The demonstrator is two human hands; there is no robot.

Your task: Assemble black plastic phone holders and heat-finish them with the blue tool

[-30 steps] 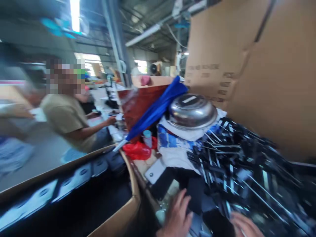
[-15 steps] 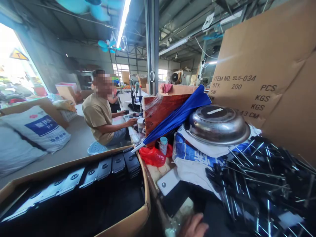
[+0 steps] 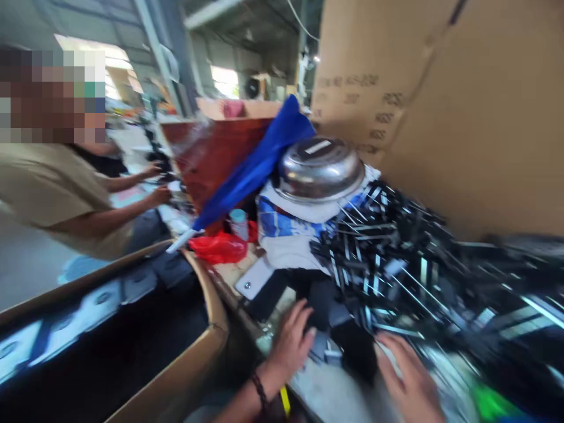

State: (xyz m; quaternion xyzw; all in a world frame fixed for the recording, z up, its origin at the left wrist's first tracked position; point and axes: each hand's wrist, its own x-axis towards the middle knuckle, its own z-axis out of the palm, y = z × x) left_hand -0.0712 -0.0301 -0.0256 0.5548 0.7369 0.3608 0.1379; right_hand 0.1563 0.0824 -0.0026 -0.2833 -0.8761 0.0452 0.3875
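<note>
My left hand (image 3: 293,335) is over the worktop with its fingers spread, beside flat dark pieces (image 3: 319,349) and a clear plastic wrapping (image 3: 267,338). A dark bracelet circles that wrist. To the right, my right hand (image 3: 408,376) is slightly blurred, with thumb and fingers apart and a pale gap between them. Its fingertips are at the edge of a black flat piece (image 3: 355,349); I see no firm grip on it. Beyond both hands lies a big heap of black parts with shiny metal rods (image 3: 379,258).
An open carton (image 3: 215,329) of stacked black parts stands left. Behind the worktop are a metal basin (image 3: 321,170), a closed blue umbrella (image 3: 259,164), a red plastic bag (image 3: 220,248), a cup (image 3: 238,223) and a tall cardboard box (image 3: 476,129). A co-worker (image 3: 57,188) sits at far left.
The view has swung right and down. My left hand shows fully now, where only one hand's fingers showed before at the lower edge. My right hand has come into view.
</note>
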